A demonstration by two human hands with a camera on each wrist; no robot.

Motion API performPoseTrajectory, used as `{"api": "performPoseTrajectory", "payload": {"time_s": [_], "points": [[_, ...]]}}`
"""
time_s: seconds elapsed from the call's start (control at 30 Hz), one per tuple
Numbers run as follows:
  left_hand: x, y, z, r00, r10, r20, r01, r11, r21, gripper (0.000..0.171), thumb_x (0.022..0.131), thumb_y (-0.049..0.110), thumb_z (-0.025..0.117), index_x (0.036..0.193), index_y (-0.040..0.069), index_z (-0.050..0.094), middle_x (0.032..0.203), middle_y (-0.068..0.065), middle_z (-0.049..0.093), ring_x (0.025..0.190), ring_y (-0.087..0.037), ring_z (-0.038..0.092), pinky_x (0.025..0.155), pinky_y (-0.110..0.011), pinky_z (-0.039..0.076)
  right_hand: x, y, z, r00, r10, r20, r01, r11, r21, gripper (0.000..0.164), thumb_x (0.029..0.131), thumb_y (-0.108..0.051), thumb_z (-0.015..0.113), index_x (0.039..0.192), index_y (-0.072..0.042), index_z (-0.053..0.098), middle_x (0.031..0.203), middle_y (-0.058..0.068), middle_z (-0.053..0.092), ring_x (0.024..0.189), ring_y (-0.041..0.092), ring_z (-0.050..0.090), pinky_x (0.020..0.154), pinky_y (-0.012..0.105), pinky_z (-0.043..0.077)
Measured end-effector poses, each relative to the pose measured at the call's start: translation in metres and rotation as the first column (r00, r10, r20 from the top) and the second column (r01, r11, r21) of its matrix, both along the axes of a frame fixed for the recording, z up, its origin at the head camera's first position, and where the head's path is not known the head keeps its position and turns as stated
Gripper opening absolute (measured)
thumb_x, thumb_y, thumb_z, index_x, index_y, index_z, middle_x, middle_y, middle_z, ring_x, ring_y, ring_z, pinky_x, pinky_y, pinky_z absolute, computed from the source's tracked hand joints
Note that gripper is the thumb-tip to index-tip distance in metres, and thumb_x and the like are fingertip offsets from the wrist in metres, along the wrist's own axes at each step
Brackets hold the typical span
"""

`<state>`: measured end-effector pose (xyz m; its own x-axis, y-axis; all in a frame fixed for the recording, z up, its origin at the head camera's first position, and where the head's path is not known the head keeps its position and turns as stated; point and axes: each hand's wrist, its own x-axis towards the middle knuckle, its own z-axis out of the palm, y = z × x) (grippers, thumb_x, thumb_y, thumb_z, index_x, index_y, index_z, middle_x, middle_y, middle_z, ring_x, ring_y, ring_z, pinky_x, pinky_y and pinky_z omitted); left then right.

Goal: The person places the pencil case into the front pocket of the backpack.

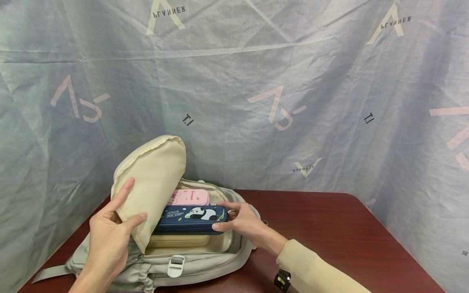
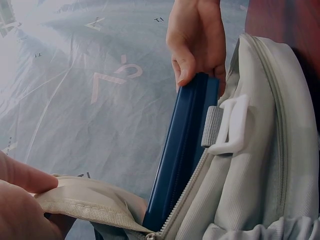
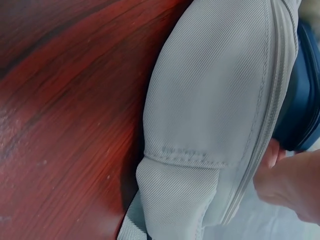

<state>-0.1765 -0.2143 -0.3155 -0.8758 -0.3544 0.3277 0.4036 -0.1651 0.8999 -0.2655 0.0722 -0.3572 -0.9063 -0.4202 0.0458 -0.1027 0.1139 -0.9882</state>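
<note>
A light grey backpack [image 1: 212,274] lies on the table with its front flap [image 1: 154,187] lifted, showing the cream lining. My left hand [image 1: 110,232] pinches the edge of that flap between thumb and fingers. At the opening, my right hand [image 1: 243,221] grips the right end of a dark blue pencil case [image 1: 198,226] printed with a panda. Beneath it in the bag lies a cream-yellow case [image 1: 179,241], and behind it a pink case [image 1: 192,196] marked "Sweet". The flap hides the left ends of the cases. In the left wrist view, the blue case [image 2: 185,145] slants beside the zipper.
A dark red wooden table [image 1: 311,236] carries the backpack. Grey printed cloth [image 1: 227,154] hangs behind and at both sides. A white buckle [image 1: 176,265] sits on the bag's front, and a strap [image 1: 51,273] trails left. A black device [image 1: 282,280] is at the right wrist.
</note>
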Motion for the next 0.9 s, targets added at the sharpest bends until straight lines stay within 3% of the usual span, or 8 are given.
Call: {"api": "performPoseTrajectory", "payload": {"time_s": [0.33,0.57,0.7,0.8,0.83,0.9], "points": [[0.0,0.0,0.0,1.0,0.001,0.006,-0.001,1.0,-0.009,0.089,0.083,-0.03,0.065,0.156,0.02,0.055,0.17,-0.006,0.032,0.132,-0.011,0.054,0.091,-0.018,0.056,-0.006,0.0,-0.003,0.998,0.057,-0.02,-0.058,0.998,-0.017,0.068,0.082,0.0,0.087,0.145,-0.003,0.063,0.104,0.014,0.077,0.097,0.018,0.072,0.089,0.028,0.056],[0.0,0.0,0.0,1.0,0.005,0.012,-0.004,1.0,-0.02,0.089,0.083,-0.03,0.065,0.156,0.021,0.054,0.17,-0.004,0.032,0.135,-0.014,0.051,0.091,-0.018,0.056,-0.007,-0.003,-0.004,0.998,0.05,-0.034,-0.051,0.999,-0.009,0.07,0.081,0.002,0.088,0.146,-0.002,0.063,0.09,0.007,0.075,0.087,0.012,0.066,0.085,0.026,0.056],[0.0,0.001,0.001,1.0,0.005,0.015,-0.005,1.0,-0.025,0.089,0.083,-0.03,0.065,0.156,0.021,0.054,0.169,-0.004,0.032,0.137,-0.015,0.05,0.091,-0.017,0.056,-0.009,-0.005,-0.004,0.998,0.042,-0.037,-0.043,0.999,-0.008,0.071,0.08,0.003,0.089,0.145,-0.002,0.063,0.071,-0.004,0.045,0.074,0.01,0.045,0.072,0.023,0.044],[-0.001,0.001,0.001,1.0,0.007,0.013,-0.006,1.0,-0.026,0.089,0.083,-0.03,0.065,0.156,0.021,0.055,0.169,-0.004,0.033,0.137,-0.015,0.05,0.091,-0.017,0.056,-0.01,-0.006,-0.003,0.998,0.042,-0.041,-0.042,0.999,-0.016,0.072,0.079,0.003,0.09,0.145,-0.001,0.063,0.074,-0.002,0.024,0.073,0.014,0.033,0.069,0.027,0.036],[-0.001,0.001,0.001,1.0,0.006,0.013,-0.006,1.0,-0.025,0.089,0.083,-0.03,0.065,0.156,0.021,0.055,0.169,-0.004,0.033,0.136,-0.014,0.051,0.091,-0.018,0.056,-0.01,-0.007,-0.003,0.998,0.042,-0.042,-0.043,0.999,-0.019,0.072,0.078,0.003,0.09,0.145,-0.001,0.063,0.074,-0.002,0.024,0.074,0.014,0.033,0.069,0.026,0.036],[-0.001,0.001,0.001,1.0,0.003,0.011,-0.003,1.0,-0.023,0.089,0.083,-0.03,0.065,0.156,0.021,0.055,0.169,-0.004,0.033,0.135,-0.014,0.051,0.091,-0.018,0.056,-0.01,-0.009,-0.002,0.998,0.05,-0.04,-0.051,0.998,-0.033,0.071,0.078,0.004,0.09,0.144,-0.001,0.064,0.073,-0.004,0.044,0.077,0.01,0.047,0.073,0.023,0.044]]}}
